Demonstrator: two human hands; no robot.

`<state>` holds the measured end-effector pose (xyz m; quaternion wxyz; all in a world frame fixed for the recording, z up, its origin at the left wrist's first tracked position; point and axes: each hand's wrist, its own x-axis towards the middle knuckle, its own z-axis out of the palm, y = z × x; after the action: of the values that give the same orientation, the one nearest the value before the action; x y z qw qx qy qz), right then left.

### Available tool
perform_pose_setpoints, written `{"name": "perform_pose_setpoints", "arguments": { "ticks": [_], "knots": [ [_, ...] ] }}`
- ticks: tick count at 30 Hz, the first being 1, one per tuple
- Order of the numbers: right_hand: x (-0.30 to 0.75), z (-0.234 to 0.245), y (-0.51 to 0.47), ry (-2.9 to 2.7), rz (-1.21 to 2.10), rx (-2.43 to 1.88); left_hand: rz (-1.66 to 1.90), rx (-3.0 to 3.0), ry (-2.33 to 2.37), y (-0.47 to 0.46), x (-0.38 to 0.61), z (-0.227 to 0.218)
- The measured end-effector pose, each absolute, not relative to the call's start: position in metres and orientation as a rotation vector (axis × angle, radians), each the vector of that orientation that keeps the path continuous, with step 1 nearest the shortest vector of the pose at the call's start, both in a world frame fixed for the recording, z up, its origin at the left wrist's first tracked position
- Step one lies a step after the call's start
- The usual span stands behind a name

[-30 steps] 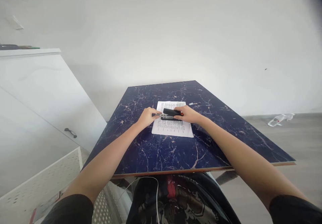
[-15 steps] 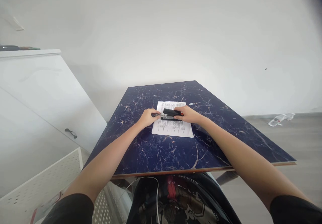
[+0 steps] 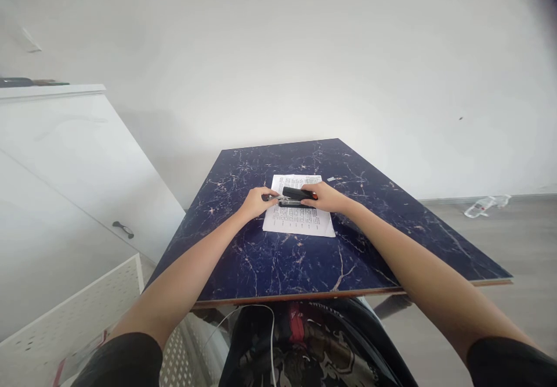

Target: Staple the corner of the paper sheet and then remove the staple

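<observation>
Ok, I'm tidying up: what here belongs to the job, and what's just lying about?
In use: stapler, in the right hand; left hand at its end; printed paper beneath.
Apparently lying about: clear plastic on floor; pale piece near paper, use unclear.

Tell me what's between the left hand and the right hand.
In the head view, the black stapler lies between the left hand and the right hand, with the printed paper beneath it.
</observation>
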<state>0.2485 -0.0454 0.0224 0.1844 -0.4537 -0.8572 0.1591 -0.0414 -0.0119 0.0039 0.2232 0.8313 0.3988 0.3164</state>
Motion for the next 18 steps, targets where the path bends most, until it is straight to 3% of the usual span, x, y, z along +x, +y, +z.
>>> {"name": "perform_pose_setpoints", "arguments": {
  "ticks": [18],
  "knots": [
    [0.2472,0.0264,-0.0492,-2.408,0.437,-1.265,0.868,2.341,1.090,-0.0164,-0.0386,0.0068]
  ]
}}
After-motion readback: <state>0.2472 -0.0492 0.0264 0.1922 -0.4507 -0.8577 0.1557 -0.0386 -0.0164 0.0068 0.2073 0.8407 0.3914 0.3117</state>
